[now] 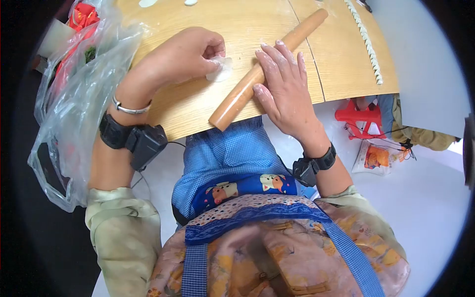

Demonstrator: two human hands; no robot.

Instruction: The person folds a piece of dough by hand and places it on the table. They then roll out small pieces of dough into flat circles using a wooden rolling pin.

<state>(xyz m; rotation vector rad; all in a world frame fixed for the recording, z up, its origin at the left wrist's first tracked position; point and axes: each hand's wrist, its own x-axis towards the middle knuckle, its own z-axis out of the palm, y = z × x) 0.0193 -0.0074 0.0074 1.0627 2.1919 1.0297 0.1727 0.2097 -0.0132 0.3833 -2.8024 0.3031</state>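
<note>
My left hand (198, 57) is closed, its thumb and fingers pinching the edge of a thin, round, pale dough wrapper (220, 72) against the wooden tabletop. Flour whitens the fingertips of my right hand (284, 89), which lies flat with fingers stretched across the middle of a wooden rolling pin (237, 101). The pin slants from the table's near edge up to the right. Just to the left of it is the wrapper.
A row of small pale dough pieces (366, 42) runs along the table's right side. Two pale dough discs (190, 2) show at the top edge. Clear plastic bags (89, 104) hang at the left. A red stool (361, 119) and a snack packet (373, 157) are below right.
</note>
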